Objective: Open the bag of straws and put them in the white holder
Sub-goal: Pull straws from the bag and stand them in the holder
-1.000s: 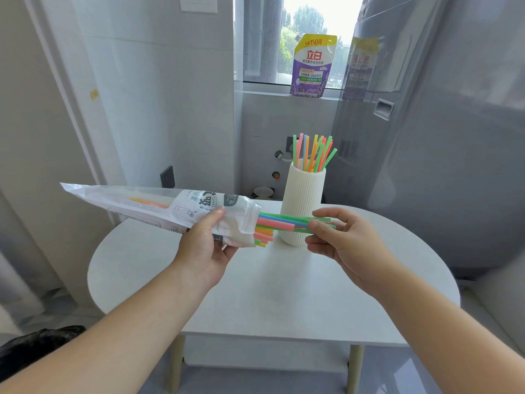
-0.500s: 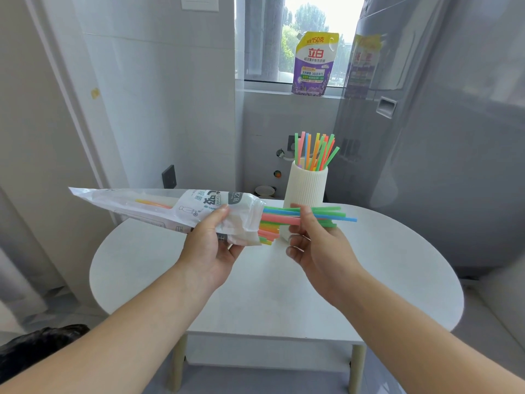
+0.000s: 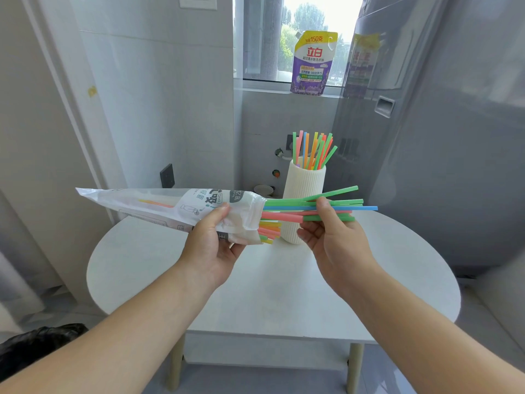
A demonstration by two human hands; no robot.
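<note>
The right hand [image 3: 338,245] pinches a splayed fan of straws [image 3: 358,208] between thumb and fingers, half out of the bag [image 3: 170,204] the left hand [image 3: 211,247] grips near its mouth. So loosely fanned, some could slip and drop onto the table [image 3: 284,294], missing the white holder [image 3: 304,191] just behind.

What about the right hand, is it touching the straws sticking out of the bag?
Touching. The head view shows the right hand pinching the straws, thumb over them and fingers beneath. The left hand grips the bag.
</note>
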